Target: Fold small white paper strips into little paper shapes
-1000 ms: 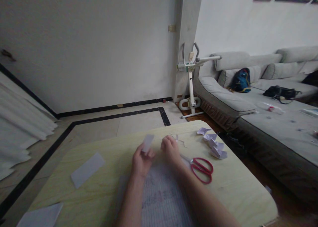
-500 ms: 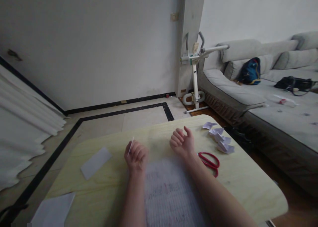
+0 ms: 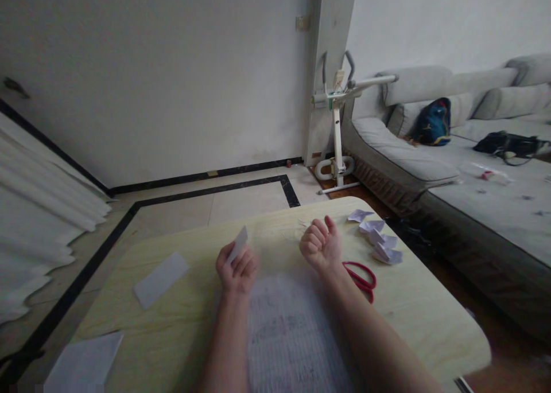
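My left hand [image 3: 237,267] is closed on a small white piece of paper [image 3: 237,245], which stands up tilted between thumb and fingers. To its right, my right hand [image 3: 321,244] is raised with the fingers curled into a loose fist and the thumb pointing up; nothing shows in it. Red-handled scissors [image 3: 364,278] lie just right of my right wrist, their blades hidden behind my forearm. Thin paper scraps [image 3: 302,223] lie beyond that hand. Under my forearms is a sheet of paper covered with writing [image 3: 288,335].
Several folded paper pieces [image 3: 381,241] sit near the right edge of the wooden table [image 3: 413,312]. On the left lie a white paper rectangle [image 3: 161,279] and another white sheet [image 3: 88,361]. Past the table stand an exercise machine [image 3: 338,129] and a grey sofa [image 3: 404,152].
Both hands have moved apart. My right hand left the scraps and turned, fingers curled upward. My left hand kept the paper, turned it edge-on, then tilted it back. The camera view shifted slightly.
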The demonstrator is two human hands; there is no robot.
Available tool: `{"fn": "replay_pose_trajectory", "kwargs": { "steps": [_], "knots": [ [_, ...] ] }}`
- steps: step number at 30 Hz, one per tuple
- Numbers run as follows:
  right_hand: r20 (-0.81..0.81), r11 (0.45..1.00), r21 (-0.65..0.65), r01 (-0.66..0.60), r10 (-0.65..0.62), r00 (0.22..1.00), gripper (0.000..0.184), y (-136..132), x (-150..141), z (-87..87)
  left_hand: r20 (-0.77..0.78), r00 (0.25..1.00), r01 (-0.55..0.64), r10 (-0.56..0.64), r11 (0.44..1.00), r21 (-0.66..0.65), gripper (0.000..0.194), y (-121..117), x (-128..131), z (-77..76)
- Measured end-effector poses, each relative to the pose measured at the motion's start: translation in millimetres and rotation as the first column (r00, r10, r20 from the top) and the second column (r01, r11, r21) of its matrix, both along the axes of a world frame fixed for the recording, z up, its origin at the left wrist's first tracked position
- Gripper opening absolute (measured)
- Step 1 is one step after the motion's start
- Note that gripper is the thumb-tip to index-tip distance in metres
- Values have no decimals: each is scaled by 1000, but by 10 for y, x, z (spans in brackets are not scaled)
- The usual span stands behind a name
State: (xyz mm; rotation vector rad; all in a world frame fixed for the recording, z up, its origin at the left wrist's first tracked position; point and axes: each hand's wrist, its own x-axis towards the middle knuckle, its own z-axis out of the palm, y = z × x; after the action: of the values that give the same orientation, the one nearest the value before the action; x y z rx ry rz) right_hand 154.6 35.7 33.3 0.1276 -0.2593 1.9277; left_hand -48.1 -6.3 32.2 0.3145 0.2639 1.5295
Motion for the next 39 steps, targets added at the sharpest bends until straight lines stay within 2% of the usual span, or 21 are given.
{"fn": "replay_pose_trajectory", "kwargs": {
  "steps": [3, 5, 6, 7, 8, 9, 11, 15, 17, 20, 22, 25, 27, 31, 34, 39],
  "knots": [
    [150, 995, 19, -97, 93, 984, 41, 5, -45, 23, -134, 988, 62, -70, 996, -61, 13, 6, 85, 55],
    [308, 985, 27, -170, 154, 939, 38, 6, -118, 27, -288, 954, 46, -79, 992, -119, 18, 16, 176, 58],
    [375, 983, 26, -182, 159, 913, 36, 6, -165, 21, -403, 911, 23, -88, 986, -164, 25, 23, 224, 44],
    [436, 982, 25, -185, 155, 887, 35, 4, -214, 8, -519, 853, -55, -48, 982, -182, 28, 30, 270, 23],
    [497, 983, 21, -183, 148, 855, 33, 2, -264, -10, -635, 772, -98, -44, 978, -187, 27, 36, 311, -3],
    [556, 986, 29, -166, 122, 822, 33, 0, -310, -32, -718, 695, -119, -47, 977, -179, 27, 40, 344, -29],
    [659, 996, 63, -70, 11, 752, 33, -6, -383, -81, -781, 623, -140, -37, 977, -159, 28, 41, 382, -65],
    [801, 979, 176, 105, -205, 562, 30, -14, -446, -129, -819, 572, -145, -39, 978, -148, 30, 21, 391, -34],
    [838, 957, 262, 129, -291, 461, 23, -21, -458, -112, -852, 523, -169, -19, 978, -126, 27, 12, 392, 16],
    [849, 913, 391, 114, -406, 338, 19, -36, -468, -59, -879, 465, -266, 105, 964, -26, 20, 18, 401, 75],
    [845, 894, 435, 104, -446, 294, 20, -46, -470, -28, -873, 461, -295, 159, 955, 19, 18, 31, 407, 80],
    [858, 890, 439, 126, -456, 236, 24, -65, -480, -12, -871, 469, -267, 145, 964, 17, 19, 56, 405, 34],
    [868, 880, 447, 162, -470, 160, 27, -83, -503, -20, -861, 493, -267, 122, 964, -16, 20, 73, 397, -8],
    [841, 825, 527, 206, -541, 16, 27, -129, -583, -43, -833, 540, -311, 123, 948, -62, 20, 95, 382, -30],
    [826, 813, 554, 179, -564, 4, 21, -158, -623, -52, -828, 539, -348, 154, 936, -52, 18, 87, 387, 7],
    [826, 813, 549, 193, -563, 21, 12, -174, -627, -81, -833, 537, -346, 134, 935, -73, 19, 71, 404, 33]
  ]
}}
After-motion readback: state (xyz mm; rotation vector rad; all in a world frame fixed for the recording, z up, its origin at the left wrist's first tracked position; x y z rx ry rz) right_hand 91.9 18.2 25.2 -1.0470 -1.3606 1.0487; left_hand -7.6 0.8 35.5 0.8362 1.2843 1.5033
